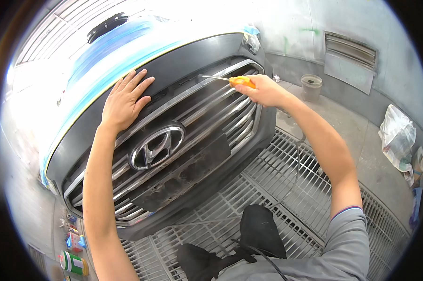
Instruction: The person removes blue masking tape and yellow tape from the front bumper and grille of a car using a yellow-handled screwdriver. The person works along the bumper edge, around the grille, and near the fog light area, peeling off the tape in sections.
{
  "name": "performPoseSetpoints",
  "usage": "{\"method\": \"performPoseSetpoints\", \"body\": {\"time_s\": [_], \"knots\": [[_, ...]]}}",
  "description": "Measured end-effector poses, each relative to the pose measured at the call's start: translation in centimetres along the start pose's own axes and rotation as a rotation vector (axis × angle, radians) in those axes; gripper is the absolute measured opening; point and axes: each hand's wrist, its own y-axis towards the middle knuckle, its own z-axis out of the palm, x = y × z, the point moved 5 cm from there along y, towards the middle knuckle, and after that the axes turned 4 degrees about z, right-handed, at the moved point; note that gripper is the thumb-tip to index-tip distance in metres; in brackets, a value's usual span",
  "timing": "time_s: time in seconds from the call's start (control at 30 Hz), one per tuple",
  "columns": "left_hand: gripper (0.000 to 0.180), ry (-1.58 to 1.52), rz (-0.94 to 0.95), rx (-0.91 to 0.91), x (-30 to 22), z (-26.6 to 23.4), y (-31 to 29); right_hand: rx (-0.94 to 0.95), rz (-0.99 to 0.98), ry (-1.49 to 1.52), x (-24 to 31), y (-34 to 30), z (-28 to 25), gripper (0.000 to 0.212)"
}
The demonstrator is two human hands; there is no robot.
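In front of me is the nose of a car with a dark grey bumper (174,63) and a chrome grille (206,110). My left hand (127,98) lies flat on the bumper above the grille, fingers spread. My right hand (263,91) is wrapped round the yellow handle of a screwdriver (242,83). Its metal shaft points left, and the tip is at the grille's upper chrome edge, by the slot under the bumper. Whether the tip touches, I cannot tell. A chrome emblem (157,145) sits mid-grille, above a dark plate (183,173).
Blue and clear masking film (103,56) covers the car behind the bumper. Metal floor grating (286,187) lies under me, with a thin hose across it. A bucket (311,86) and a plastic bag (398,136) stand at right. Cans, one green (71,262), are at lower left.
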Motion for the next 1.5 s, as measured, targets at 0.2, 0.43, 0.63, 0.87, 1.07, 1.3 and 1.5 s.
{"method": "performPoseSetpoints", "body": {"time_s": [0.2, 0.43, 0.63, 0.87, 1.07, 1.3, 1.5], "knots": [[0.058, -0.011, 0.002, 0.021, -0.3, -0.3, 0.2, 0.084, -0.072, -0.021, 0.4, 0.4, 2.0, 0.051], [0.058, 0.000, 0.008, -0.010, 0.1, 0.0, 0.0, 0.107, -0.116, -0.037, 0.9, -0.2, 2.8, 0.051], [0.057, 0.001, 0.006, -0.006, 0.0, 0.1, 0.2, -0.066, 0.094, 0.134, -5.7, -0.4, -0.8, 0.049], [0.058, 0.005, 0.020, -0.017, -0.2, 0.0, 0.4, -0.361, 0.076, 0.150, -10.6, 0.9, -2.2, 0.046], [0.058, 0.021, 0.018, -0.014, 0.0, 0.1, 0.1, -0.389, 0.067, 0.252, -11.0, 1.1, 0.6, 0.045], [0.057, 0.023, 0.016, -0.012, -0.2, 0.1, 0.3, -0.523, 0.221, 0.304, -14.0, 1.2, -0.3, 0.046], [0.057, 0.027, 0.024, -0.020, -0.1, 0.3, 0.2, -0.520, 0.120, 0.323, -12.4, 1.4, 1.4, 0.045]]}}
